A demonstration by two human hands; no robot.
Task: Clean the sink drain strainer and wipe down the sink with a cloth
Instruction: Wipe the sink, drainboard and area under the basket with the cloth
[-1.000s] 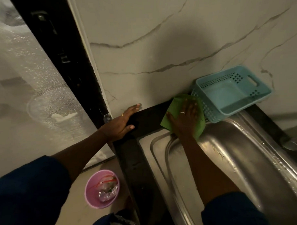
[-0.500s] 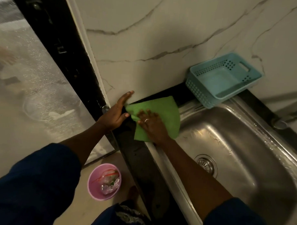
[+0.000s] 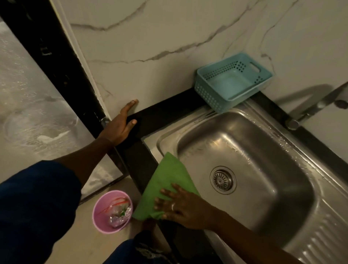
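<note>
Down from the back corner, my flat right hand point(image 3: 183, 208) presses the green cloth point(image 3: 167, 179) on the sink's point(image 3: 267, 155) near rim, left hand point(image 3: 118, 126) spread flat on the counter point(image 3: 164, 113); strainer point(image 3: 222, 179) seated in the drain, basin probably still to wipe.

Strainer point(image 3: 222, 179) in sink point(image 3: 267, 155) bottom, basket point(image 3: 210, 97) behind sink, cloth point(image 3: 167, 177) on its near-left rim, bucket point(image 3: 96, 214) on floor point(image 3: 76, 239).

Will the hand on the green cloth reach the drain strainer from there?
Probably yes. The right hand presses the cloth on the near rim of the sink, and the strainer sits close by in the basin with nothing between them.
</note>
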